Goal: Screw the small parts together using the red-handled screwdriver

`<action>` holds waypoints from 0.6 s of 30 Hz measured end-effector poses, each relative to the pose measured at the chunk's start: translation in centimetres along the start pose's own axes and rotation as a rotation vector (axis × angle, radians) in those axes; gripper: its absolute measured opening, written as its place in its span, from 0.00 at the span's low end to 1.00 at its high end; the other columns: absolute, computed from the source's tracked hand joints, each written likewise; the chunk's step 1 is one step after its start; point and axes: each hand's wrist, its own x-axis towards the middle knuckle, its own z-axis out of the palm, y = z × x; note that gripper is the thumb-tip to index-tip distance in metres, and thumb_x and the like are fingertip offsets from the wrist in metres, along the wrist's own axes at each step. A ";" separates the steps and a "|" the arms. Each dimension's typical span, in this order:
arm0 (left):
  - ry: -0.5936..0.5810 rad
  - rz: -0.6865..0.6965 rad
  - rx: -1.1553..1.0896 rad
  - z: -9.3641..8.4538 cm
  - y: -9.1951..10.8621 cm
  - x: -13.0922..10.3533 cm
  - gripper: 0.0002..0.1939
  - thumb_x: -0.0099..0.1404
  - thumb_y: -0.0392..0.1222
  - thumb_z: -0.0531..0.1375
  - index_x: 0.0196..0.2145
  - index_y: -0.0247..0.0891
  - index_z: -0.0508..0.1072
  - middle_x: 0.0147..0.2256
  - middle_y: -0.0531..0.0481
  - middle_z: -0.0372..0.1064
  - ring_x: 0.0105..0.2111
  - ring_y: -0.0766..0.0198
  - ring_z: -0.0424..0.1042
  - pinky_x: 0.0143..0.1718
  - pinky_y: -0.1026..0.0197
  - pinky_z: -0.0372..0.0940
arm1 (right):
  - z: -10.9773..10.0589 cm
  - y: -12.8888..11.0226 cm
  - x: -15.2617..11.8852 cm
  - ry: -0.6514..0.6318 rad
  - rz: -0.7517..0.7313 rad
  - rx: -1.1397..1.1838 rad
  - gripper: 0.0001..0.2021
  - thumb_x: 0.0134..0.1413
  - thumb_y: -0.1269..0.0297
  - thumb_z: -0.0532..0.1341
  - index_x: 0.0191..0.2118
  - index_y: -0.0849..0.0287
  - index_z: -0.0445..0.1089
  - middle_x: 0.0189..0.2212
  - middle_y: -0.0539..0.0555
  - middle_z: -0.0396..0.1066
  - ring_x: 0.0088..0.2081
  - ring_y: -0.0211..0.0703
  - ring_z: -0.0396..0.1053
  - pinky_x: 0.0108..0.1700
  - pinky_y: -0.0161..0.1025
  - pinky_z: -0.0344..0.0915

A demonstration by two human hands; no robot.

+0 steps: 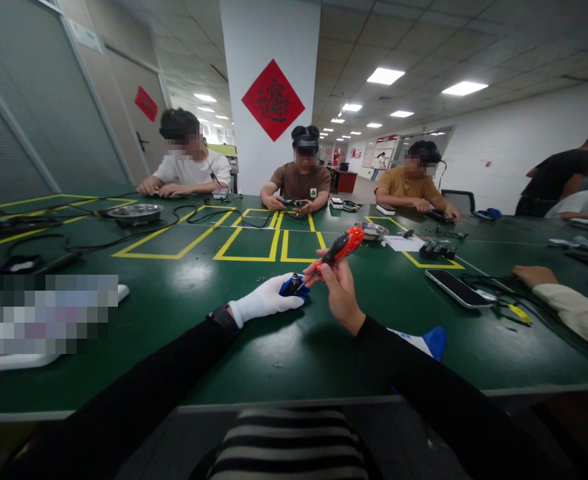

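Note:
My left hand (270,297), in a white glove with blue fingertips, is closed around a small black part (293,285) with a metallic top, low over the green table. A red and black screwdriver (341,247) is held in my bare right hand (338,287), just right of the glove. Its handle slants up to the right, and its thin shaft points down-left at the black part. Whether the tip touches the part is too small to tell. The fingers of my left hand hide much of the part.
A phone (458,289) and cables lie to the right, near another person's hand (537,275). A white and blue glove (424,341) rests beside my right forearm. Metal bowls (135,213), yellow tape outlines and black parts (437,250) are farther back. Several people sit around the table.

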 end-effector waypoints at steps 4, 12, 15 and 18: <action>0.001 0.005 -0.010 0.1 0.3 -0.1 0.22 0.57 0.45 0.64 0.47 0.33 0.69 0.38 0.49 0.72 0.36 0.61 0.69 0.41 0.61 0.65 | -0.1 0.1 0.0 0.017 0.013 0.003 0.13 0.62 0.58 0.57 0.49 0.56 0.62 0.32 0.50 0.72 0.31 0.38 0.73 0.32 0.37 0.71; 0.011 -0.028 0.011 0.2 0.4 0.0 0.20 0.61 0.52 0.60 0.44 0.34 0.69 0.32 0.52 0.67 0.28 0.66 0.64 0.31 0.64 0.62 | -0.2 0.0 0.2 0.052 0.035 0.019 0.11 0.62 0.58 0.57 0.48 0.55 0.61 0.32 0.49 0.72 0.31 0.38 0.73 0.32 0.37 0.71; 0.000 -0.034 0.017 0.2 0.3 0.0 0.21 0.61 0.53 0.59 0.45 0.34 0.69 0.33 0.52 0.67 0.27 0.67 0.63 0.28 0.65 0.60 | -0.2 0.0 0.2 0.048 0.028 0.018 0.11 0.62 0.59 0.57 0.48 0.55 0.61 0.32 0.50 0.72 0.31 0.38 0.73 0.32 0.37 0.71; -0.008 -0.038 0.017 0.1 0.4 -0.1 0.21 0.61 0.53 0.59 0.46 0.35 0.69 0.34 0.51 0.67 0.27 0.67 0.63 0.28 0.65 0.60 | -0.2 0.1 0.2 0.043 0.021 0.012 0.11 0.62 0.59 0.57 0.48 0.55 0.61 0.32 0.50 0.72 0.30 0.38 0.72 0.32 0.37 0.71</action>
